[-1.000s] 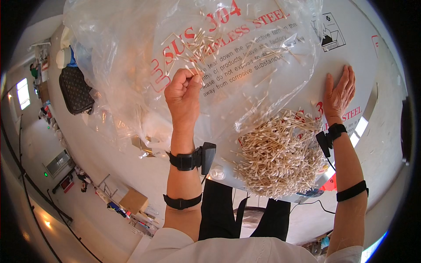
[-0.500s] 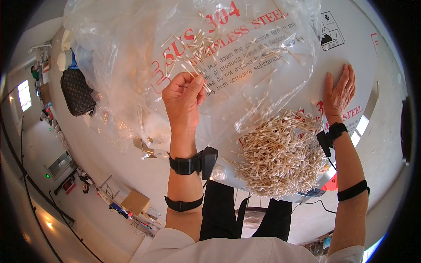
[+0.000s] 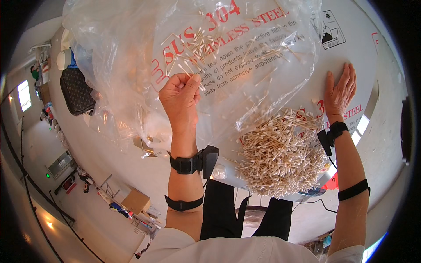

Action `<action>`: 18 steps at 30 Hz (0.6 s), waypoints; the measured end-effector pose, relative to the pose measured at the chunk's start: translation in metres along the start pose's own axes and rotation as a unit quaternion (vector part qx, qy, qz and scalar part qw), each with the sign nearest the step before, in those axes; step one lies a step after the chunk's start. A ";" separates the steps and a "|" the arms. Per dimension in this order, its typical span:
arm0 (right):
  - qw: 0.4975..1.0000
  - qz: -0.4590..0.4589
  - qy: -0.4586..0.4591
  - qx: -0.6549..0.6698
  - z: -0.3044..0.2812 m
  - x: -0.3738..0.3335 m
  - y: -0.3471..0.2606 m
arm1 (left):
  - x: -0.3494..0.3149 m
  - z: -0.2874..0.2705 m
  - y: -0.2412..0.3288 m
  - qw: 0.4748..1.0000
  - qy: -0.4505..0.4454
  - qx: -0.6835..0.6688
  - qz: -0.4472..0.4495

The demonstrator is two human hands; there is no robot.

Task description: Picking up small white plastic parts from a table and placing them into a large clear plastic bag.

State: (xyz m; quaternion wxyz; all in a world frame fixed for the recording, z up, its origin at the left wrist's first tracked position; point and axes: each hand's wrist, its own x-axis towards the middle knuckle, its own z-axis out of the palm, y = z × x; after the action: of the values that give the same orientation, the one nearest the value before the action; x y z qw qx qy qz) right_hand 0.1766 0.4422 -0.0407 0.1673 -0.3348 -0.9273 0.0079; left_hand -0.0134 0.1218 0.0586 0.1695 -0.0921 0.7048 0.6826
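Note:
My left hand (image 3: 180,97) pinches a few cotton swabs (image 3: 186,69) between thumb and fingers, their white tips sticking out past the fingertips. Just beyond it, a small loose heap of swabs (image 3: 199,44) lies on or in a clear plastic bag (image 3: 118,70). More swabs are scattered to the right under or on the film. My right hand (image 3: 339,93) rests flat on the table sheet at the right, fingers stretched out and holding nothing. Between my forearms, near the table's front edge, sits a big pile of cotton swabs (image 3: 280,153).
The table (image 3: 302,83) is covered with a grey sheet printed in red and black. A dark patterned bag (image 3: 77,91) stands at the far left. A small clear round container (image 3: 219,172) is by the front edge. A cardboard box (image 3: 135,200) sits on the floor.
My left hand has shifted slightly left and its fingers have curled in more, with swabs still in the pinch. The right hand stays almost in place.

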 end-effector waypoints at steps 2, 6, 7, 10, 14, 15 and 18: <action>1.000 -0.002 0.001 0.002 0.000 0.000 0.000 | -0.001 0.000 0.000 1.000 0.002 -0.003 0.002; 1.000 -0.003 0.001 0.011 0.000 0.001 -0.001 | -0.003 0.001 0.001 1.000 0.018 -0.004 -0.005; 1.000 -0.002 0.000 0.011 0.000 0.000 0.000 | -0.003 0.001 0.002 0.999 0.025 -0.020 -0.023; 1.000 0.002 -0.003 0.009 -0.001 0.000 -0.001 | -0.003 0.001 0.005 0.994 0.033 -0.079 -0.068; 1.000 0.002 -0.002 0.005 0.000 0.000 0.000 | -0.002 -0.005 0.007 0.981 -0.001 -0.158 -0.115; 1.000 0.004 -0.003 0.005 0.000 0.000 0.000 | -0.001 -0.005 0.008 0.981 -0.001 -0.158 -0.115; 1.000 0.005 -0.004 0.007 0.002 0.000 0.000 | -0.001 -0.005 0.008 0.978 -0.003 -0.169 -0.119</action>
State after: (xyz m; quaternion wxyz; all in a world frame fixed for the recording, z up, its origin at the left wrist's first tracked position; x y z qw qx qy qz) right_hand 0.1762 0.4421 -0.0425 0.1658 -0.3386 -0.9261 0.0165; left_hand -0.0157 0.1171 0.0670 0.2338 -0.2010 0.5628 0.7670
